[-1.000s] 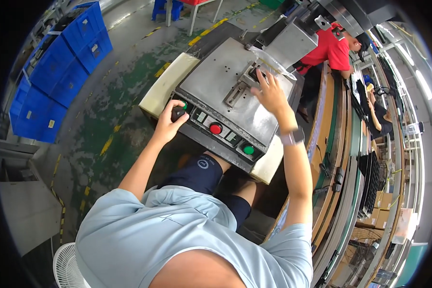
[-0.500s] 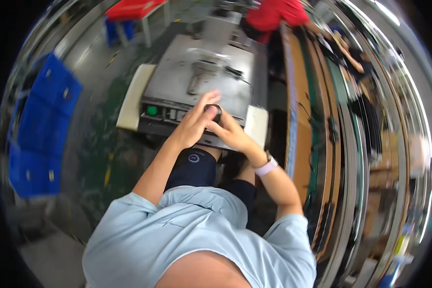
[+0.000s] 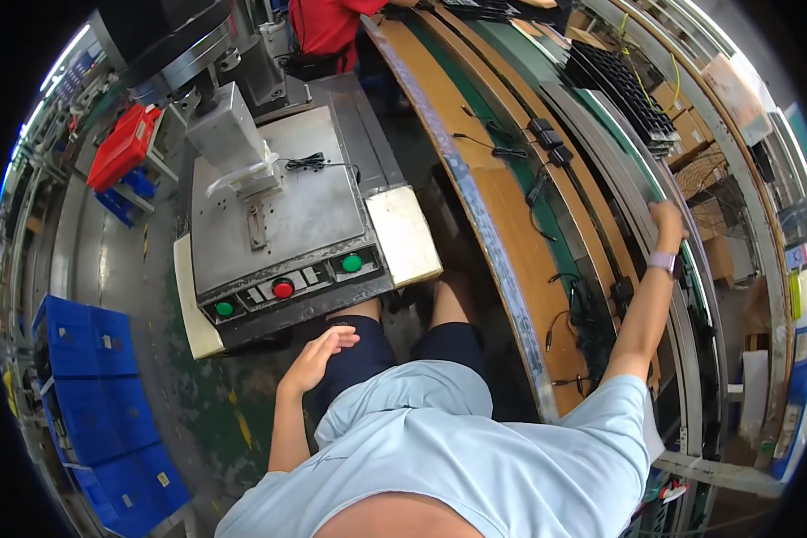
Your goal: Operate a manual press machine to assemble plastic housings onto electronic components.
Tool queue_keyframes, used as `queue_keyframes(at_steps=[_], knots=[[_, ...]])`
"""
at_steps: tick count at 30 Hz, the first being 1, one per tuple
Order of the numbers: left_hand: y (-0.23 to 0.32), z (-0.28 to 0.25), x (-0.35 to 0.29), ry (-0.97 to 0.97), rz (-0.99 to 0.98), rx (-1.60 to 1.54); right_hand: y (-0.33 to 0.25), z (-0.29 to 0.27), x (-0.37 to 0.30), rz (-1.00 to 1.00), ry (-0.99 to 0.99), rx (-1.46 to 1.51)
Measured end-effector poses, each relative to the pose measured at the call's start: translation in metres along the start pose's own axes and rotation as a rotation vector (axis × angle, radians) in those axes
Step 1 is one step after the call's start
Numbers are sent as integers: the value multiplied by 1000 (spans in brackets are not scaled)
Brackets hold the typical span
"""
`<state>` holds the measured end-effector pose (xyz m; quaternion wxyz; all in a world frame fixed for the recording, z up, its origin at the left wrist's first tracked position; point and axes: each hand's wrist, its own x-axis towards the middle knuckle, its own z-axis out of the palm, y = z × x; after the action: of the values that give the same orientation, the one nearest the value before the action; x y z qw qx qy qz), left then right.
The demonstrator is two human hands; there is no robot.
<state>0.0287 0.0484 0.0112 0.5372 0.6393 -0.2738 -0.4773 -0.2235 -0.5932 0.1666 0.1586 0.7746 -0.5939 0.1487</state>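
My left hand point(image 3: 321, 357) hovers above my lap, in front of the press machine's button panel; its fingers are stretched out and nothing shows in it. Far out to the right, my right hand point(image 3: 668, 218) is at the metal rail point(image 3: 696, 269) along the conveyor line, its fingers curled closed. What they hold, if anything, is hidden. Before me stands the press, with a flat steel plate point(image 3: 309, 215), a metal block point(image 3: 229, 134) above it and a small slotted fixture point(image 3: 257, 226). A coiled black cable point(image 3: 307, 162) lies on the plate.
The press front carries green buttons point(image 3: 352, 263) and a red button point(image 3: 282, 288). Several black cables with adapters point(image 3: 547, 139) lie along the conveyor boards point(image 3: 502, 211). Blue bins point(image 3: 108, 403) stand at left. A co-worker in red point(image 3: 325, 31) is beyond the press; black trays point(image 3: 623, 94) sit far right.
My hands, together around a small dark thing before, are now apart. The right has reached far right to the rail; the left has dropped toward my lap. The view has turned right.
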Motion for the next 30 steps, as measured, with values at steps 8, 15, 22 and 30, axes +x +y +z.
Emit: queue_keyframes(at_steps=[8,15,22,30], knots=[[60,-2,39,-17,216,121,-155,69,-12,-372,59,352],[92,-93,40,526,513,-152,-165,-25,-47,-413,174,436],[89,-216,136,917,839,507,-202,-204,-91,-796,97,1435],[122,-247,142,581,773,12,-335,-164,-148,-815,-345,1267]])
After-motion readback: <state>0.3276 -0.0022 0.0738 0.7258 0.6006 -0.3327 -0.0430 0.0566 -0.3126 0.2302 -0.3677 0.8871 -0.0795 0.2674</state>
